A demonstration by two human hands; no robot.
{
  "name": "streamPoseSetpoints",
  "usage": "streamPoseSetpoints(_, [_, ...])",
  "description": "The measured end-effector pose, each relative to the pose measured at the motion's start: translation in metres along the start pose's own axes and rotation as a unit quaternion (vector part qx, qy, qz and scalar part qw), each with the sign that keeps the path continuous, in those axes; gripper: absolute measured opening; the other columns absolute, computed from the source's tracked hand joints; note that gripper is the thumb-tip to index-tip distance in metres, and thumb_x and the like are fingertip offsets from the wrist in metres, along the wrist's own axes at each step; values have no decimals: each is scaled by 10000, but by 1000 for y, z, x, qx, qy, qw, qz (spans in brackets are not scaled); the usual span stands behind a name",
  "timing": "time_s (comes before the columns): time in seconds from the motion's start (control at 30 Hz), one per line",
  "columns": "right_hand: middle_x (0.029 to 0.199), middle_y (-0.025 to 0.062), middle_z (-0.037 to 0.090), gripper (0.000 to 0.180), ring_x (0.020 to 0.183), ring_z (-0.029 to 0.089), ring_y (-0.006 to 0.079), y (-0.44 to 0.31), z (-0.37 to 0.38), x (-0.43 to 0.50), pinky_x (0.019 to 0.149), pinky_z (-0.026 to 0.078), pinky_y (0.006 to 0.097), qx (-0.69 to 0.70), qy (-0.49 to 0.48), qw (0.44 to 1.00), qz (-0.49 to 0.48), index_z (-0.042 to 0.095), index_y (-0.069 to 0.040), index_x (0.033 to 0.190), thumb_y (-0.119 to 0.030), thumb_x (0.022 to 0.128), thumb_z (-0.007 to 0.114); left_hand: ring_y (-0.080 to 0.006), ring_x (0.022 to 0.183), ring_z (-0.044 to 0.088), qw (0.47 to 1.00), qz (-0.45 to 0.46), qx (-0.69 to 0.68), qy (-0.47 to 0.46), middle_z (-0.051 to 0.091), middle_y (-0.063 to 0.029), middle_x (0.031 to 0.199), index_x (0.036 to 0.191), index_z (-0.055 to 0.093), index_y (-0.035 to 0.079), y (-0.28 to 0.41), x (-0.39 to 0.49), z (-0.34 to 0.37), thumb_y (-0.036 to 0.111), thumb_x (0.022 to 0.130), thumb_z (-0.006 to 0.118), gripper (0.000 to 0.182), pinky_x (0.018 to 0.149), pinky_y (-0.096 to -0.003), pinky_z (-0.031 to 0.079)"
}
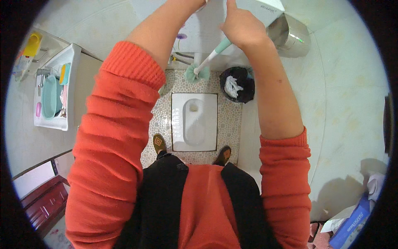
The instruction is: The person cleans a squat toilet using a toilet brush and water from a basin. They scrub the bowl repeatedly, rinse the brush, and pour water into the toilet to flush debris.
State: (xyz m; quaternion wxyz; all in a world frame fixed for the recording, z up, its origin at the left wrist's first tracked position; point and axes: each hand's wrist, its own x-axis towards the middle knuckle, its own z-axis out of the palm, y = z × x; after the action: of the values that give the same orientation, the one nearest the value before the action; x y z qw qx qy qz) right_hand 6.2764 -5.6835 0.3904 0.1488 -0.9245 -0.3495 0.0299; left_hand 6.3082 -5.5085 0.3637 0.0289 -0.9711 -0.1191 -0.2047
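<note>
My right hand (244,28) is near the top, its index finger stretched upward against a white box (264,9) that bears writing. The hand is closed around the pale green and white handle of a toilet brush (206,62); the curled fingers are mostly hidden. Its green bristle head (197,73) hangs slanted beyond the far end of the squat toilet (205,121). My left forearm reaches up past the top edge, so that hand is out of view. The white ceramic pan lies between my two shoes, with a drain hole at its far end.
A waste bin (248,88) lined with black plastic holds white tissue. Above it hangs a shiny metal holder (293,37). At left, a washbasin (70,102) contains a teal plastic tub (49,96). A blue package (351,225) sits lower right. Pebble-patterned flooring (228,124) surrounds the pan.
</note>
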Motion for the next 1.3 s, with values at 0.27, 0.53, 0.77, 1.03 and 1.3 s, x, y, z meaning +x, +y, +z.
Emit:
streamPoseSetpoints(0.27, [893,218,629,608,854,608,378,22,54,-41,727,481,461,-46,6,999,-11,287,-21,1332,-207,832,577,-306,857,619,995,77,45,54,644,-161,864,838,672,81,-5,1,10,118,764,545,152,783,-398,499])
streamPoseSetpoints(0.53, [886,208,630,552,840,612,366,53,96,-80,717,481,461,5,-91,993,69,328,-10,1312,-192,849,564,-320,887,613,1000,2,6,6,641,-162,922,957,676,127,-3,6,8,152,805,536,208,791,-401,499])
streamPoseSetpoints(0.77, [900,231,628,545,857,614,374,78,139,-110,738,484,457,35,-117,983,135,319,4,1322,-187,854,521,-322,885,614,998,47,20,45,641,-165,912,954,677,134,-8,5,18,104,776,546,223,799,-399,501])
streamPoseSetpoints(1.03, [941,256,613,457,909,593,392,119,198,-159,780,474,439,114,-73,966,220,461,48,1185,-193,819,592,-313,893,612,996,17,85,0,639,-169,932,985,669,140,0,10,20,90,802,517,243,809,-405,494])
streamPoseSetpoints(1.3, [945,251,620,454,893,604,376,156,234,-201,779,473,412,134,-19,951,278,543,55,1110,-263,798,630,-306,900,611,993,60,89,55,640,-158,951,1050,652,155,-14,17,34,117,821,497,279,812,-391,496])
